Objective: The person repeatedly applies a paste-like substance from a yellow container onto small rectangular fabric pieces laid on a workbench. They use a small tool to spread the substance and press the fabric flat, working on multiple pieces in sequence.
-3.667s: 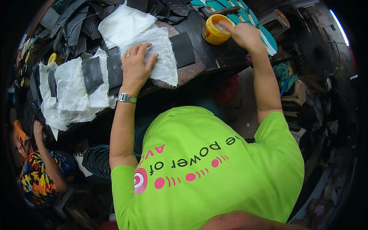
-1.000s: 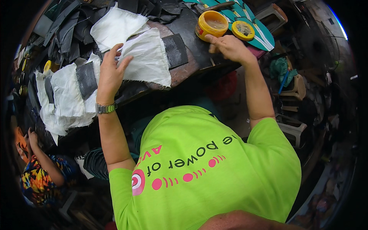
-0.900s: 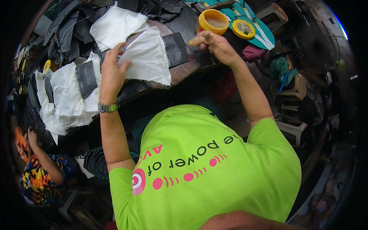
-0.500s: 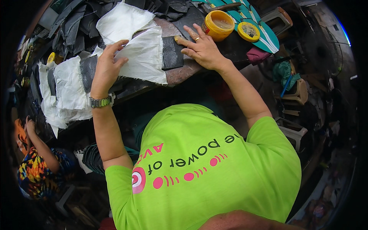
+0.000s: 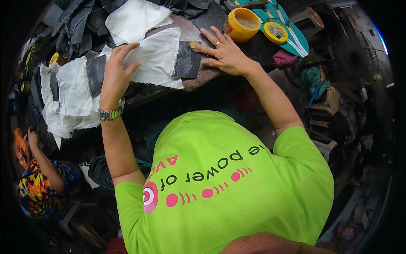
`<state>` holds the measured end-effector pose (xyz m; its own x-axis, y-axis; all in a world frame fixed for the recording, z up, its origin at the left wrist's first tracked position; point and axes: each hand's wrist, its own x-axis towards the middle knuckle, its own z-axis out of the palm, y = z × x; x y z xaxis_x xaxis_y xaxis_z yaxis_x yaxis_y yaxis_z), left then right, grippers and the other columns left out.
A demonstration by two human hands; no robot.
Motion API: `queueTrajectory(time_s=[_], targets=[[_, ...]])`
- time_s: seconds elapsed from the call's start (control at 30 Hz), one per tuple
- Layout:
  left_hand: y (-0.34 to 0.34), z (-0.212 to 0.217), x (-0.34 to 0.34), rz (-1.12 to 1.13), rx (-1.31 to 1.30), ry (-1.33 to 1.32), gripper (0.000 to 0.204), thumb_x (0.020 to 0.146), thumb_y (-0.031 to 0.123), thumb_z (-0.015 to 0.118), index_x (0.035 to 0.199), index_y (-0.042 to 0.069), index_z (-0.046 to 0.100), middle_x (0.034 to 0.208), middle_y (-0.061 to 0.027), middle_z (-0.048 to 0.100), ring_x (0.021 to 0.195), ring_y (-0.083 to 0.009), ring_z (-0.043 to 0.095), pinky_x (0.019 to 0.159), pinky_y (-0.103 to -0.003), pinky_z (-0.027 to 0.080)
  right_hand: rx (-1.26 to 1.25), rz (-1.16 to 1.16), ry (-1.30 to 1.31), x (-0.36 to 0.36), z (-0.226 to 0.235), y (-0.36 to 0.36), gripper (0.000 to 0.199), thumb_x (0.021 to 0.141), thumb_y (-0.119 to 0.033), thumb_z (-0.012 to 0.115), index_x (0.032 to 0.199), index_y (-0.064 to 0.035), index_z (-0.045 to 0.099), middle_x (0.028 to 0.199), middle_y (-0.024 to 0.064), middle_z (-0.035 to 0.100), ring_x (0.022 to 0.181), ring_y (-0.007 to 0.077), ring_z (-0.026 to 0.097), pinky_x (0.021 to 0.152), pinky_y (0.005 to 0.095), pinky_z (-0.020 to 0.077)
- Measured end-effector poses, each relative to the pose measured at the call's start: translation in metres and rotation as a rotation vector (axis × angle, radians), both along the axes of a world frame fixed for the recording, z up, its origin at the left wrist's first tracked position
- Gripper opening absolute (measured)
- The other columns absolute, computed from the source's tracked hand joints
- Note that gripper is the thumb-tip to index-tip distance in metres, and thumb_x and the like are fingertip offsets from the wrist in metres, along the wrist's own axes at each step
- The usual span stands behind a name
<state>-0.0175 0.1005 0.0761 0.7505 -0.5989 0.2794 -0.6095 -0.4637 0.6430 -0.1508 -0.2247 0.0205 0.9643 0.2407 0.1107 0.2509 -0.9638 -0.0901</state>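
Note:
My left hand (image 5: pixel 115 75), a metal watch on its wrist, lies on the left edge of a white cloth piece (image 5: pixel 158 59) and pins it to the dark round worktable (image 5: pixel 207 76). A dark leather-like piece (image 5: pixel 187 64) sticks out from under the cloth's right side. My right hand (image 5: pixel 226 54) is spread flat beside it. Its forefinger tip carries a dab of yellowish paste and touches the dark piece's top edge. An open yellow tub of paste (image 5: pixel 241 24) stands just beyond that hand, with its lid (image 5: pixel 275 32) to the right.
Layered white and dark pieces (image 5: pixel 69 97) hang over the table's left edge. Dark strips (image 5: pixel 80 21) pile at the back left, and teal sole shapes (image 5: pixel 296 40) lie at the back right. A seated person in a patterned shirt (image 5: pixel 38 186) is at lower left. A plastic stool (image 5: pixel 326 101) stands on the right.
My right hand came away from the yellow tub and moved left onto the dark piece. My left hand stayed on the white cloth, which now lies flatter.

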Motion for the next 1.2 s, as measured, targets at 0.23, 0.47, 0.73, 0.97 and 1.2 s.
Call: queueTrajectory(time_s=[0.23, 0.47, 0.73, 0.97, 1.2], targets=[[-0.034, 0.006, -0.001, -0.040, -0.013, -0.375, 0.038, 0.081, 0.008, 0.075, 0.118, 0.015, 0.069, 0.129, -0.0141, 0.059, 0.121, -0.0358, 0.055, 0.102, -0.043, 0.045, -0.073, -0.064, -0.078, 0.012, 0.013, 0.000, 0.053, 0.100, -0.058, 0.042, 0.150, -0.0406, 0.042, 0.167, 0.0044, 0.013, 0.154, 0.0319, 0.007, 0.121, 0.0573, 0.0148], [-0.094, -0.009, 0.015, -0.304, 0.294, -0.425, 0.023, 0.091, 0.015, 0.067, 0.112, 0.021, 0.075, 0.131, -0.0059, 0.058, 0.126, -0.0287, 0.050, 0.104, -0.043, 0.042, -0.030, 0.028, -0.033, 0.013, 0.010, -0.006, 0.051, 0.099, -0.059, 0.043, 0.149, -0.0458, 0.042, 0.168, 0.0025, 0.012, 0.154, 0.0316, 0.005, 0.122, 0.0561, 0.0062], [-0.098, -0.018, 0.018, -0.303, 0.391, -0.387, 0.025, 0.089, 0.027, 0.070, 0.113, 0.025, 0.076, 0.127, -0.0032, 0.059, 0.126, -0.0241, 0.050, 0.103, -0.048, 0.037, -0.077, 0.180, -0.037, -0.019, 0.014, 0.015, 0.051, 0.096, -0.064, 0.042, 0.145, -0.0503, 0.043, 0.167, 0.0055, 0.014, 0.154, 0.0337, 0.004, 0.121, 0.0600, 0.0048], [-0.103, -0.027, 0.017, -0.294, 0.370, -0.480, 0.029, 0.093, 0.027, 0.066, 0.121, 0.027, 0.072, 0.132, -0.0018, 0.057, 0.128, -0.0247, 0.049, 0.104, -0.048, 0.036, 0.723, 0.251, -0.019, -0.020, 0.038, 0.015, 0.055, 0.102, -0.061, 0.035, 0.131, -0.0273, 0.067, 0.161, 0.0100, 0.031, 0.151, 0.0362, 0.016, 0.122, 0.0492, 0.0094], [-0.120, -0.032, 0.030, -0.275, 0.408, -0.453, 0.033, 0.095, 0.027, 0.062, 0.127, 0.029, 0.068, 0.133, -0.0024, 0.057, 0.128, -0.0255, 0.049, 0.101, -0.051, 0.038, -0.008, 0.046, -0.063, -0.016, 0.016, 0.048, 0.048, 0.102, -0.059, 0.035, 0.136, -0.0371, 0.061, 0.162, 0.0095, 0.028, 0.152, 0.0369, 0.014, 0.117, 0.0656, 0.0118]])
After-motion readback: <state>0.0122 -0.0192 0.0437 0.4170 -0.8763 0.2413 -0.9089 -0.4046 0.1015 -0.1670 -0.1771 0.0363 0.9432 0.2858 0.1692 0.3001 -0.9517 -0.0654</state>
